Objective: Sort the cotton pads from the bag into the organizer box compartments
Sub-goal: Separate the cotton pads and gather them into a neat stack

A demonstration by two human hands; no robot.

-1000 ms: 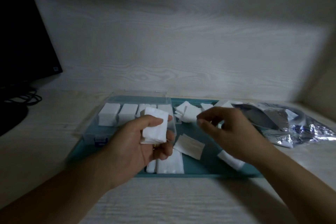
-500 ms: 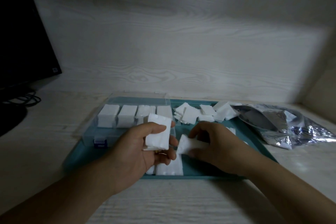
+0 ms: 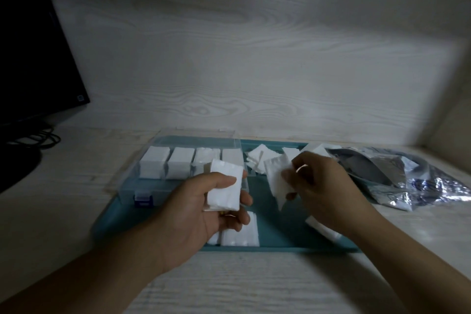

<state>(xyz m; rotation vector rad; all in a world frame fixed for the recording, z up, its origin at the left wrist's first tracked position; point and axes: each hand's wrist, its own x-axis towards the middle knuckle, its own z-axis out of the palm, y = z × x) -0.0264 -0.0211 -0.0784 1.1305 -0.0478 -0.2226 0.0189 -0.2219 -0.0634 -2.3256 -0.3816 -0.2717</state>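
Pale wood-grain desk (image 3: 76,186) with a matching back panel; lighting dim, right part brighter. Dark monitor (image 3: 30,46) stands at far left, cables (image 3: 38,139) coiled at its foot.

Teal tray (image 3: 280,234) lies on the desk, centre. Clear organizer box (image 3: 158,186) sits on the tray's left half, blue latch (image 3: 143,197) on its near wall. Four rear compartments each hold an upright stack of white cotton pads (image 3: 179,164); the near compartments cannot be made out through the wall.

Left hand (image 3: 201,209) is palm-up over the tray, just beside the box's right end. Thumb and curled fingers grip a squared stack of pads (image 3: 225,190), held roughly upright.

Right hand (image 3: 323,186) is raised above the tray's right half, fingers curled, pinching a single thin pad (image 3: 276,178) that hangs tilted, blurred at the edges. The two hands are near each other, not touching.

Loose pads (image 3: 257,163) lie scattered at the tray's far edge. A flat pile of pads (image 3: 240,233) lies at the near edge, partly under the left hand; another pad (image 3: 322,228) lies under the right wrist.

Silver foil bag (image 3: 407,178) lies crumpled on the desk, touching the tray's right far corner, mouth facing the tray.
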